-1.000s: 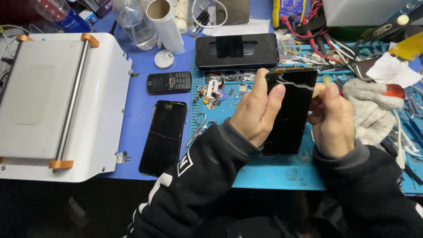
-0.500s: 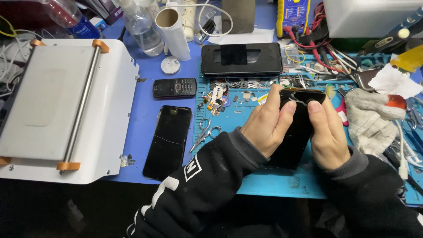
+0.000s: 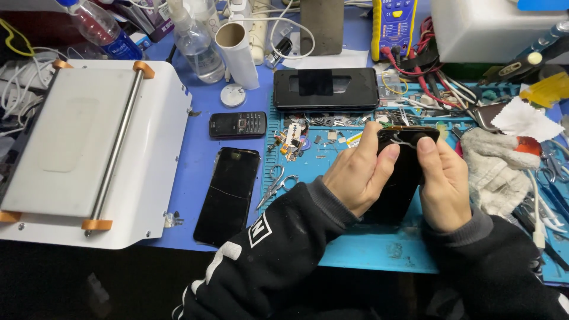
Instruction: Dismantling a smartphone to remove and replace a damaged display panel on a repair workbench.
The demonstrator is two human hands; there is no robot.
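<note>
Your left hand (image 3: 355,175) and right hand (image 3: 444,184) both grasp 1 glossy black smartphone (image 3: 403,172), held tilted above the turquoise silicone work mat (image 3: 379,249). Your left thumb presses near its top edge and your right thumb sits on the upper right corner; the fingers wrap behind it. The phone's face is dark and shiny, with a thin coppery strip showing along the top edge.

Just left of your left sleeve lies a second flat black phone with a glass face (image 3: 228,195) on the blue table top (image 3: 201,136), with small metal scissors (image 3: 274,185) beside it. Farther up sits a small black keypad phone (image 3: 237,124), then a long black rectangular device (image 3: 325,89). At your right lies a grey-white knitted glove (image 3: 492,172).

On the left stands a white box-shaped machine with a steel bar and orange end caps (image 3: 89,148). At the far edge stand a cardboard tube wrapped in white paper (image 3: 237,53), a clear plastic bottle (image 3: 198,47), a bottle with a blue label (image 3: 101,26) and a yellow multimeter with a blue front (image 3: 394,24).
</note>
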